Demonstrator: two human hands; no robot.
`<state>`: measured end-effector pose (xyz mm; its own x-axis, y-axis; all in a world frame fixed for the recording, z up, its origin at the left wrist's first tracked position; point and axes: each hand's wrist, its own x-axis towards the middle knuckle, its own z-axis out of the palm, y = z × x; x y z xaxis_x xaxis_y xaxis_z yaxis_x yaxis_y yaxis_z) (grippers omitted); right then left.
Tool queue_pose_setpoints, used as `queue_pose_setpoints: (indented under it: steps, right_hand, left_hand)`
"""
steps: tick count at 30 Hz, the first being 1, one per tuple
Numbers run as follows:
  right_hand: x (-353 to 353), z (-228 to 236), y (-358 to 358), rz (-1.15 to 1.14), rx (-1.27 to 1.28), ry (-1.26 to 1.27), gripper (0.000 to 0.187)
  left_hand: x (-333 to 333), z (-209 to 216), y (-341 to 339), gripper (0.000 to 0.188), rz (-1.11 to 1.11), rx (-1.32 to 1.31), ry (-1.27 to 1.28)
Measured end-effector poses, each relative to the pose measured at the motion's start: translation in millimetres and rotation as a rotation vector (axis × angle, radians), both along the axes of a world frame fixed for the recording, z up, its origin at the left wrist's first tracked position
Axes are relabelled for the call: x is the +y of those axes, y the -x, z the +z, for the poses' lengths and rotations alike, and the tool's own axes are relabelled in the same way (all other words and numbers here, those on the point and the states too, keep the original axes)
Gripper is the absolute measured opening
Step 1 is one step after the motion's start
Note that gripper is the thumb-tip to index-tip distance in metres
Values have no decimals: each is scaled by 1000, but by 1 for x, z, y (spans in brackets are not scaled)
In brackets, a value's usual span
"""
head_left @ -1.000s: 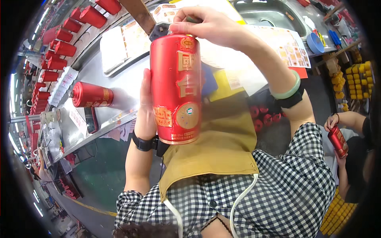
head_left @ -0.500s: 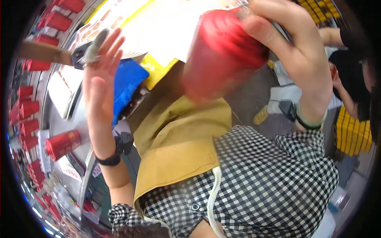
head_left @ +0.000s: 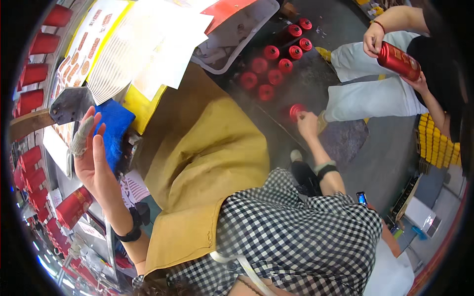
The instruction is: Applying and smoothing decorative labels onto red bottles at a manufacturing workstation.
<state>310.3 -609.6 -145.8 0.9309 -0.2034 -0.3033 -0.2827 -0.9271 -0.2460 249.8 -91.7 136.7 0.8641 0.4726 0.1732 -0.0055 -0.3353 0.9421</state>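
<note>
At bench edge, left: left hand raised, palm open, fingers spread wide and holding nothing; bandage-like wrap on one fingertip; black wristband below.
Beside the palm: blue pad and grey card lying just past the fingers, near but apart; sheets of printed labels fanned over the worktop behind.
Lower left: red canister lying on its side on the bench, long axis slanting up to the right, flat end toward the camera; more red canisters ranked along the rim.
Centre: mustard apron draped over the lap, checked shirt beneath.
Floor, centre right: right hand stretched down, fingers closed narrow around a red cylindrical tin; tin upright on the dark floor, long axis vertical, round top facing the camera, so only the cap shows.
Just beyond: cluster of like tins standing upright together, tops up, well within the same reach, presumably grouped for stacking.
Far right: another person's hands on a red canister, held tilted, axis sloping down to the right.
</note>
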Motion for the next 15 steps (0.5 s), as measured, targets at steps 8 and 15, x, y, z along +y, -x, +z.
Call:
queue_pose_setpoints:
  steps: [8, 15]
  right_hand:
    - [17, -110, 0, -353, 170, 7, 28]
    - [31, -131, -15, -252, 195, -8, 40]
  left_hand:
    - [-10, -23, 11, 25, 144, 32, -13]
    - [-5, -31, 18, 25, 202, 36, 25]
